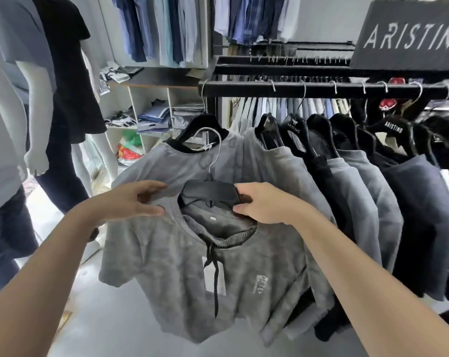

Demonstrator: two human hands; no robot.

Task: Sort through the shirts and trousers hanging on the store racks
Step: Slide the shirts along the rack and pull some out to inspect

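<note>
A grey patterned T-shirt [244, 274] with dark drawstring shorts [218, 228] tucked in its neck hangs on a black hanger [209, 193], off the rack, in front of me. My left hand [130, 202] pinches the shirt's left shoulder. My right hand [264, 203] grips the hanger's right end and the collar. The hanger's metal hook [213, 148] is free in the air. Behind it, a similar grey shirt [192, 163] hangs on the black rack rail [321, 89], with more grey and navy shirts [411, 202] to the right.
Mannequins [38, 119] in grey and black shirts stand at the left. White shelves [151, 112] hold folded clothes. Shirts hang along the back wall [161, 27]. Trousers hang on a rear rail [295, 106]. A dark Aristino sign [411, 34] stands at the top right.
</note>
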